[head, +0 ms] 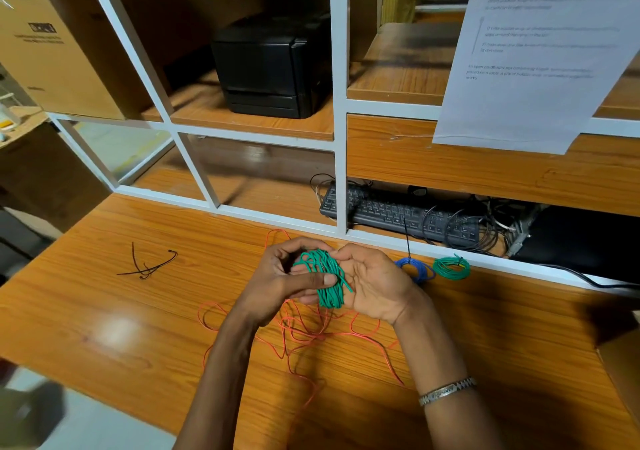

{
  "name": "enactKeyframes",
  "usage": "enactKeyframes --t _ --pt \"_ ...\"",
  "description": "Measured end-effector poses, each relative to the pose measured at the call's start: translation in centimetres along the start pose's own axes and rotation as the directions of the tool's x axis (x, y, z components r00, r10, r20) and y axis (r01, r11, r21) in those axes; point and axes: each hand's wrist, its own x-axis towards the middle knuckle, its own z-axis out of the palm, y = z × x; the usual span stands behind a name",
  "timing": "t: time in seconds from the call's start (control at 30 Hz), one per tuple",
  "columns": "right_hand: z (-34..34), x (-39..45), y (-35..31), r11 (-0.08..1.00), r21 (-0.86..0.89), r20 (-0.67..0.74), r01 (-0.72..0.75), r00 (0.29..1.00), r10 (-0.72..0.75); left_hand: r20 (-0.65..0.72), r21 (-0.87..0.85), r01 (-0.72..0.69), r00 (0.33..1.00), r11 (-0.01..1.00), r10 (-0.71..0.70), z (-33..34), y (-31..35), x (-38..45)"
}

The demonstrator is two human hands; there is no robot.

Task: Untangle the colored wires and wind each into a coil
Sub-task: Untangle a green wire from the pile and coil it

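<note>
While hands (311, 279) grip green wire (327, 281), red wire (311, 335) tangled

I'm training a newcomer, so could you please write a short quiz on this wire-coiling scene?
1. True or false: the red wire is already coiled.
2. Which wire do both hands hold? A blue B green C black
3. How many finished coils lie by the shelf frame?

Key:
1. False; it lies loose on the table.
2. B; left hand and right hand grip the green bundle.
3. Two: blue coil, green coil.
</note>
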Motion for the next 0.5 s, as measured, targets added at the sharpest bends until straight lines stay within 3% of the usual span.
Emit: enactKeyframes --t 0.23,0.5 --pt "0.1 -0.3 -0.3 0.993 -0.064 -0.096 0.096 0.99 -0.101 -0.025 0.079 -0.076 0.997 0.994 0.079 0.1 -0.2 0.2" --pt "0.1 0.3 -0.5 0.965 -0.214 -0.315 0.154 0.924 -0.218 -0.139 -0.003 -0.085 0.987 0.996 0.084 0.8 -1.2 0.4"
